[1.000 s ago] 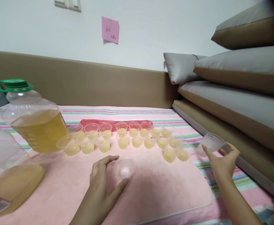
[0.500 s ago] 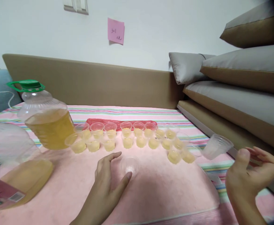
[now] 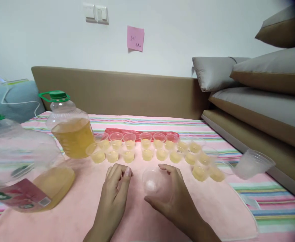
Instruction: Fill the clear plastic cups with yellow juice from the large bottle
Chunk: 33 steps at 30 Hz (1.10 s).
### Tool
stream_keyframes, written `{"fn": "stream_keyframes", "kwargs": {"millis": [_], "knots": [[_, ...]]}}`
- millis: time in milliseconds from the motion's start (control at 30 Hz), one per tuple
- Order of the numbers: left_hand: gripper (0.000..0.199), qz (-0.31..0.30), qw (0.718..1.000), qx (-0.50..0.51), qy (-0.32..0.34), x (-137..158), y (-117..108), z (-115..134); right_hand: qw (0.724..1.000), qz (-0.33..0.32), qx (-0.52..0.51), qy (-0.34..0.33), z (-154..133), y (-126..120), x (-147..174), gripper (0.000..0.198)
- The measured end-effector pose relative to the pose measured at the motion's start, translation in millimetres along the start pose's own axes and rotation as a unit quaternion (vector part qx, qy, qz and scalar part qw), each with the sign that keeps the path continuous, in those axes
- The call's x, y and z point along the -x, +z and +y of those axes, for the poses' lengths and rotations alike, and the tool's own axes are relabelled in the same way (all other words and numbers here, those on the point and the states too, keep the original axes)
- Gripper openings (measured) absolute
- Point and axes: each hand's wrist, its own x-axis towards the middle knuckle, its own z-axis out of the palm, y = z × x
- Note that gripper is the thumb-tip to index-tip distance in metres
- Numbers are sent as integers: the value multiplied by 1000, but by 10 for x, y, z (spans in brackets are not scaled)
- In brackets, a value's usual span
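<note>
An empty clear plastic cup is at the middle front of the pink cloth. My right hand curves round its right side, thumb at the near side and index finger at the far side. Just left of the cup, my left hand is closed, thumb against its curled fingers, with nothing visible in it. Beyond both hands stand rows of small clear cups holding pale yellow liquid. At the right, a stack of nested plastic cups lies tilted on its side.
Two large jugs of yellow liquid stand at left: a near jug with a red label and a farther jug with a green cap. A red plastic bag lies behind the cups. Stacked cushions line the right side.
My right hand has come in from the far right to the empty cup. My left hand has drawn away from the cup and closed. The view has shifted left.
</note>
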Motion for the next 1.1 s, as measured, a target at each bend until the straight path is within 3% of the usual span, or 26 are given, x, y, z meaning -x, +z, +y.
{"fn": "stream_keyframes", "kwargs": {"millis": [267, 667, 800, 867, 933, 1000, 1100], "knots": [[32, -5, 1000, 7, 6, 14, -4, 46, 1000, 21, 16, -3, 20, -1, -44, 49], [34, -5, 1000, -3, 11, 27, 9, 54, 999, 26, 23, 14, 69, -6, -33, 53], [43, 6, 1000, 3, 1, 28, 2, 47, 999, 37, 28, -4, 66, -40, -26, 65], [50, 9, 1000, 11, 11, 42, -14, 53, 997, 67, 32, -37, 29, -91, -14, 60], [56, -4, 999, 17, 28, 77, -36, 82, 991, 85, 25, -95, -31, -142, 18, 35], [57, -23, 999, 16, 44, 142, -73, 139, 985, 51, -11, -164, -91, -149, 82, 16], [47, -19, 997, -5, 73, 286, -234, 240, 966, -31, -36, -254, -156, -26, 245, 37]]}}
